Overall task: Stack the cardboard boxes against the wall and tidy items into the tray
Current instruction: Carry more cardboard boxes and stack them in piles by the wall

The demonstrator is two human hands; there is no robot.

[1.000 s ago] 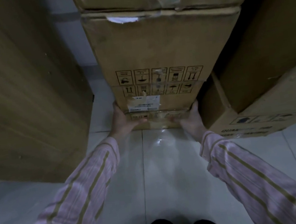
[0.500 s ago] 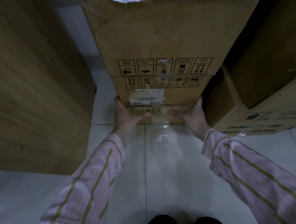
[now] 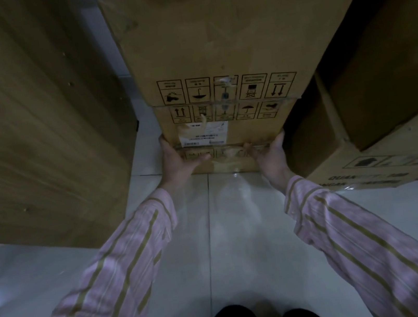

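Stacked brown cardboard boxes, floor-standing

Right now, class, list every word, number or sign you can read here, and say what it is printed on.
"QUAN…", the rest blurred: right-hand carton.
Handling pictograms (umbrella, arrows), captions too small: middle boxes.
White label with barcode: text too small.

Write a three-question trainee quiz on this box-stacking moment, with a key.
1. True or false: both hands grip the bottom box of the stack.
2. What stands to the left of the stack? A) wooden cabinet B) tray C) chair
3. Fill in: the white label is on the ___ box, counting from the floor.

Key: 1. True: the left hand and right hand hold its lower corners. 2. A, the wooden cabinet. 3. second.
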